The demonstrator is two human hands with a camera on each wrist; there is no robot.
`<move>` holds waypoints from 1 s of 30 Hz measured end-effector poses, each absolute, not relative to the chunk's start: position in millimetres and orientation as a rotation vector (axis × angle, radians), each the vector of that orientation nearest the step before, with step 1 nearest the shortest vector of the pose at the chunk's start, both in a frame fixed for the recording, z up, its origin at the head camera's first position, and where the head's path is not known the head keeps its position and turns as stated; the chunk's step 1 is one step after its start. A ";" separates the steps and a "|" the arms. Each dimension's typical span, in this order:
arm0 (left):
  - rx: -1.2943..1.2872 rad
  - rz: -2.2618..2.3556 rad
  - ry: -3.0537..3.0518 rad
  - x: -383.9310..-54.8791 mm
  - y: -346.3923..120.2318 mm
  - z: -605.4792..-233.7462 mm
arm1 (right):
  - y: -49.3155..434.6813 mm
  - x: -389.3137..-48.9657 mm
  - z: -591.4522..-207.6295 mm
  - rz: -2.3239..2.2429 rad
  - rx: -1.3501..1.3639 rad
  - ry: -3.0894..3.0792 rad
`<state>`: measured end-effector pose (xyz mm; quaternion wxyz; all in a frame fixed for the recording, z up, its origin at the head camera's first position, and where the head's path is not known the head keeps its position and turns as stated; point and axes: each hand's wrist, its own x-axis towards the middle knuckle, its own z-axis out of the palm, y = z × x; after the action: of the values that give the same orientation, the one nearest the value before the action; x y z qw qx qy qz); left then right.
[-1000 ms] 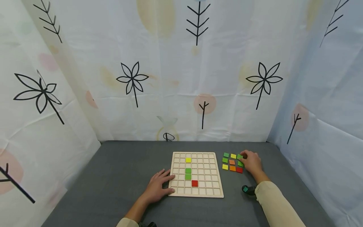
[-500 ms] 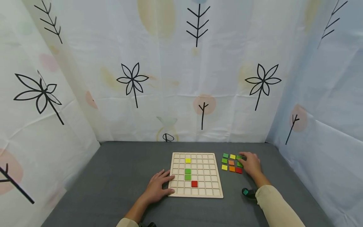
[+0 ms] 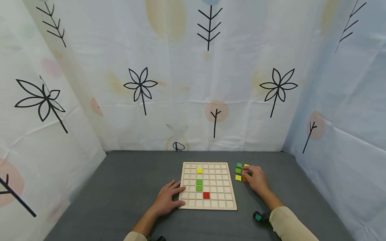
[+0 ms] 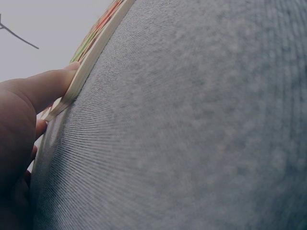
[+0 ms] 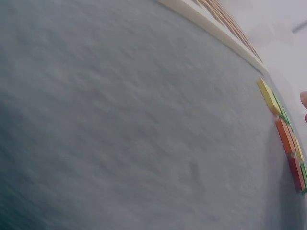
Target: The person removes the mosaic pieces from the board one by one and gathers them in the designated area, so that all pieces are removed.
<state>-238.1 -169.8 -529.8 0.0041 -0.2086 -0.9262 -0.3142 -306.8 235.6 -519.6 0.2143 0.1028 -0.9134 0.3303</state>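
**Right hand slides in over the loose tiles as left steadies the board**

A person's right hand (image 3: 256, 180) now lies across the cluster of coloured tiles (image 3: 239, 171) just right of the wooden grid board (image 3: 208, 185) on the grey surface (image 3: 120, 187). A second ago it sat at the cluster's far right edge, with nine tiles on show; it has since moved left toward the board and covers most of them, leaving two green tiles, a yellow tile (image 3: 238, 177) and slivers of others visible. Its fingers are bent down onto the tiles, and a small green piece (image 3: 250, 173) shows at the fingertips, though whether it is pinched cannot be told. The right wrist view shows the tiles in a flat row (image 5: 285, 135) beside the board's rim.

The left hand (image 3: 167, 198) has not shifted: it rests flat, fingers spread, on the board's near left corner, with its fingertips (image 4: 53, 86) against the edge. The board carries the same four tiles as before: one yellow, two green and a red one (image 3: 206, 195).
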 end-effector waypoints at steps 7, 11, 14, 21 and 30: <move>-0.659 -0.991 -2.896 -238.8 -170.5 -532.1 | 216.1 -297.9 -515.1 1.020 0.372 -2.528; -0.651 -0.996 -2.897 -239.1 -170.5 -532.4 | 204.8 -296.9 -513.1 1.042 0.423 -2.518; -0.655 -0.999 -2.897 -238.7 -170.4 -532.1 | 195.9 -296.5 -511.5 1.051 0.466 -2.515; -0.653 -1.008 -2.897 -237.4 -170.4 -531.0 | 172.3 -292.5 -503.9 1.120 0.577 -2.538; -0.635 -0.993 -2.904 -238.9 -169.7 -530.9 | 146.8 -287.9 -504.6 1.125 0.858 -2.573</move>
<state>-238.9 -169.7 -530.9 0.0039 -0.2027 -0.9265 -0.3170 -287.9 146.8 -504.6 0.1026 0.2906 -0.8717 0.3811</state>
